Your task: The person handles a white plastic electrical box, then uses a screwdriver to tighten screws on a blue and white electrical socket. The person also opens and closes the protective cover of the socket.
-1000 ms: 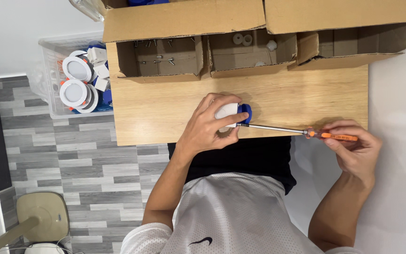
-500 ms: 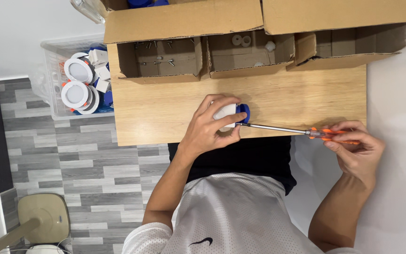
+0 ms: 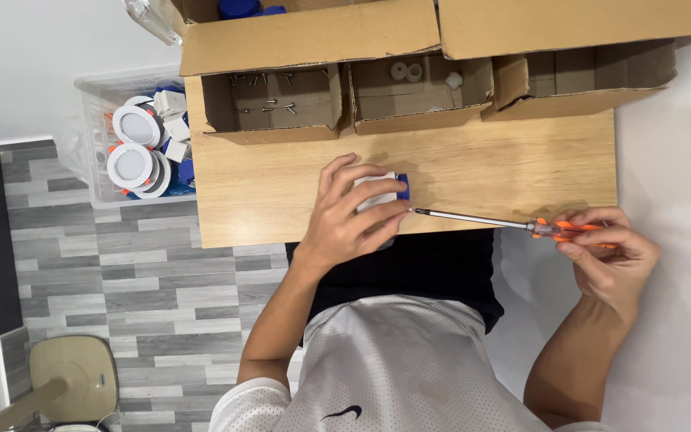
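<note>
The left hand (image 3: 351, 214) curls its fingers round a small white and blue part (image 3: 385, 192), pressing it onto the near edge of the wooden table (image 3: 505, 160). The right hand (image 3: 608, 250) pinches the orange handle of a screwdriver (image 3: 505, 224), whose tip sits just beside the part. Beyond stand three open brown cardboard boxes (image 3: 281, 104), one holding screws. Off the table's far left corner, a clear plastic bin (image 3: 93, 136) holds round white lamps (image 3: 133, 144).
</note>
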